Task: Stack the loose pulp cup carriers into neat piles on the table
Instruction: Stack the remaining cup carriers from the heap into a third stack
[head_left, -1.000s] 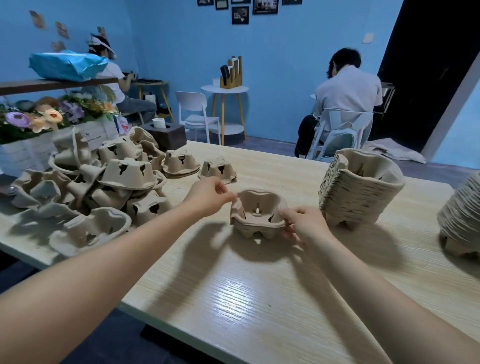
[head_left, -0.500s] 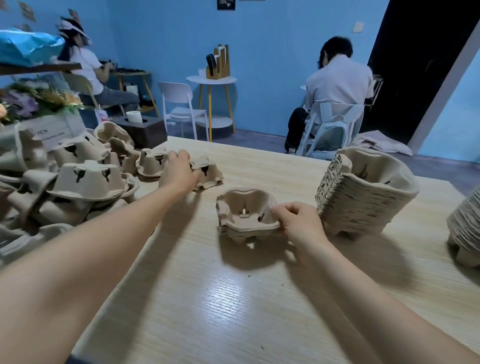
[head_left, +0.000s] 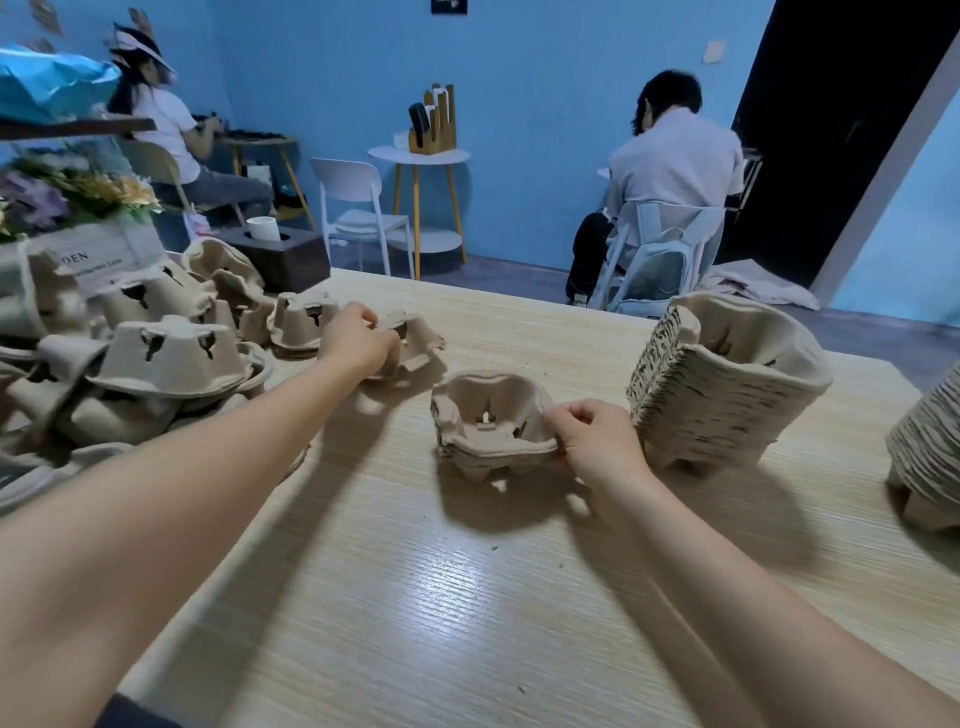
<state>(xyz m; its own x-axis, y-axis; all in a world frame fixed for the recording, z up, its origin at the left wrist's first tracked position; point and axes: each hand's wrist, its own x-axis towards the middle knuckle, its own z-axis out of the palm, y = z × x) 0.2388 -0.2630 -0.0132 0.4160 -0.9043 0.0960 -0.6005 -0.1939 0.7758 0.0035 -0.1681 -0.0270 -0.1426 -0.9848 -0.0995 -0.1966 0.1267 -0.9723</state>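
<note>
Loose heap of carriers (head_left: 171, 358) on desk (head_left: 467, 597) far left. Left hand (head_left: 358, 340) grips an upturned carrier (head_left: 415, 345) beside the heap. Right hand (head_left: 592, 441) pinches rim of short nested stack (head_left: 488, 426), cups up. Tall pile (head_left: 727, 384) just right; another pile (head_left: 930, 447) at edge.

Both bare arms stretch forward over the table: the left hand (head_left: 358, 340) reaches farther, fingers curled in a grip, while the right hand (head_left: 597, 441) stays nearer, thumb and fingers pinching, knuckles up.
</note>
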